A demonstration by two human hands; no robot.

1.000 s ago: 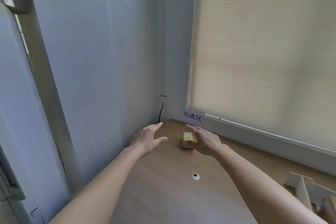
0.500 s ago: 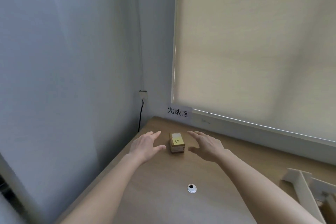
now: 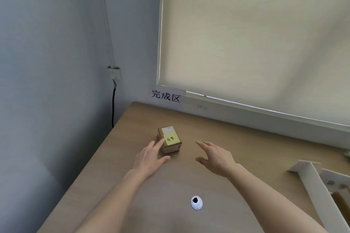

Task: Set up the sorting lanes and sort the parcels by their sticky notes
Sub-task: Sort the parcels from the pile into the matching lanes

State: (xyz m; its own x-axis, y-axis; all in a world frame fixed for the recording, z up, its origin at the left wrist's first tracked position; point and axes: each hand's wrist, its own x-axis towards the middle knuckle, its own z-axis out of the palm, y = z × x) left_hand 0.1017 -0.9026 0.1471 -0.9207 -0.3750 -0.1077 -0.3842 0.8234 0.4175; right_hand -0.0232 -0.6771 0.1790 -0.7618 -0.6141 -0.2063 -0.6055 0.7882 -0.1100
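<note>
One box, two hands, one desk

One small brown box (image 3: 169, 141) sits on the desk (image 3: 236, 138), in the far left corner part, not far from the wall. One yellow sticky note (image 3: 171, 139) is stuck on top of the box. It has dark writing on it, too small to read.

Two hands are out over the desk. The left hand (image 3: 150, 158) is spread flat with straight fingers. Its fingertips (image 3: 161, 142) touch the left side of the box, and its thumb points at the near bottom corner of the box. It does not wrap round the box. The right hand (image 3: 216, 157) is also wide, with straight fingers, and holds nothing. It is to the right of the box, apart from it, with bare desk between them.

One white paper sign (image 3: 166, 96) with three black marks is stuck on the wall behind the desk, below the corner of one big cream blind (image 3: 255, 34). One black cable (image 3: 113, 104) hangs down the wall on the left. One small white ring with a dark middle (image 3: 196, 202) is in the desk top, near the arms. At the right edge, white lane walls (image 3: 314, 181) stand on the desk; only part of them shows, so I cannot count them.
</note>
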